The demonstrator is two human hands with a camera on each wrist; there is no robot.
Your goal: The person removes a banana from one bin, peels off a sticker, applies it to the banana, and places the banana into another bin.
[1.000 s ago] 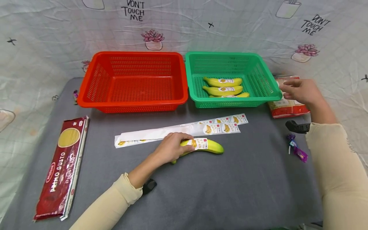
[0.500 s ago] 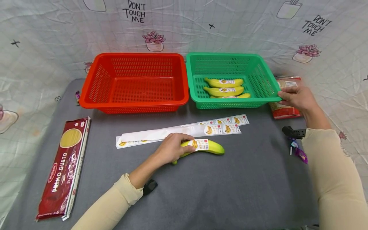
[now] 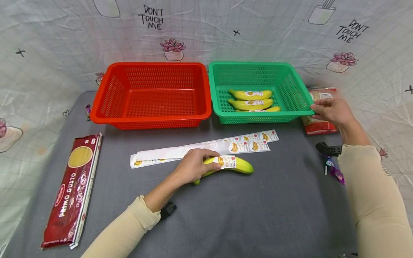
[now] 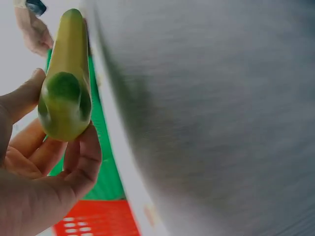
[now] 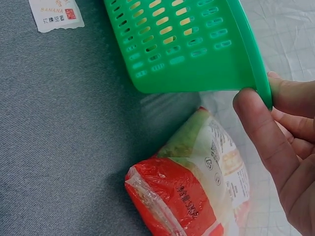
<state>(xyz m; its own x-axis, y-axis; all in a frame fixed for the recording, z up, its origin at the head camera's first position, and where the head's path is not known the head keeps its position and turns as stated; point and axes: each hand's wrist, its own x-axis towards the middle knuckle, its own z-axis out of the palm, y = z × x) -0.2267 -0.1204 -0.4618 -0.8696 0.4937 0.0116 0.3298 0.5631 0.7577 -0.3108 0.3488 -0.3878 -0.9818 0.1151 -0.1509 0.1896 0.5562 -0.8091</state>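
My left hand (image 3: 193, 167) grips a yellow-green banana (image 3: 244, 165) near its stem end, low over the grey table. A white label (image 3: 228, 162) with a banana print lies along its upper side. In the left wrist view, the thumb and fingers hold the banana (image 4: 65, 93) from both sides. At the right, my right hand (image 3: 333, 111) pinches the rim corner of the green basket (image 3: 255, 118). The right wrist view shows the thumb and fingers on either side of that rim (image 5: 260, 73). Several labelled bananas (image 3: 251, 104) lie inside the basket, the nearest partly hidden by its front wall.
A red basket (image 3: 151, 122) stands left of the green one. Banana-label strips (image 3: 193, 148) lie before the baskets. A red spaghetti pack (image 3: 72, 190) lies at left. At right are a red food bag (image 3: 317, 127) and wrapped candies (image 3: 336, 175). A printed cloth (image 3: 200, 28) hangs behind.
My right hand has moved slightly left and down and taken hold of the green basket's rim corner. My left hand keeps its grip on the banana, almost unmoved.
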